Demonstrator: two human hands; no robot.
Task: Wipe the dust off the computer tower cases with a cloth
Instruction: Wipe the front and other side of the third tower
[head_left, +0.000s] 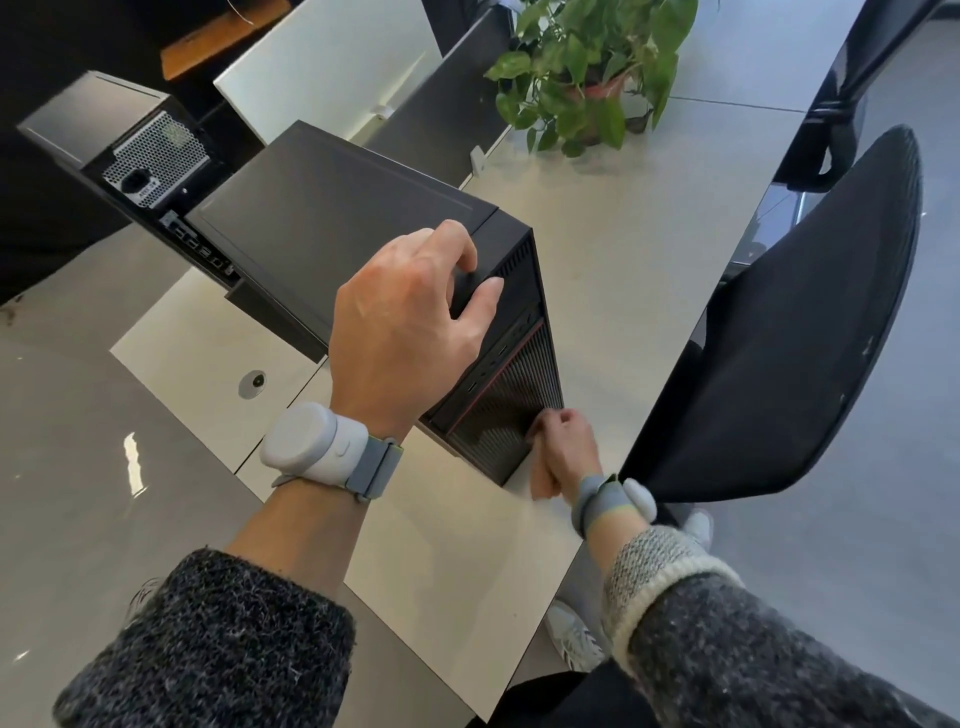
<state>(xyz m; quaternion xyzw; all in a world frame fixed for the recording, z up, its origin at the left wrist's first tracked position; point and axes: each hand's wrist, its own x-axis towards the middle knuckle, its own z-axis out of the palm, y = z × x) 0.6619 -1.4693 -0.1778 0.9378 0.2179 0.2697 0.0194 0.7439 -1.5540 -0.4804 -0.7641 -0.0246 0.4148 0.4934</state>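
Note:
A black computer tower (332, 218) stands upright on the white desk (613, 249), its ribbed front panel with a red trim line facing me. My left hand (410, 312) grips the tower's top front edge, fingers curled over the top and thumb on the front corner. My right hand (563, 449) is low at the front panel's bottom right corner, fingers curled against that edge. A second black tower (104, 124) stands behind to the left, its rear power-supply grille showing. No cloth is visible in either hand or on the desk.
A potted green plant (587, 67) stands at the desk's far end. A black office chair (810, 322) sits close on the right of the desk. White and dark divider panels (332, 57) run behind the towers. Glossy grey floor (67, 457) lies to the left.

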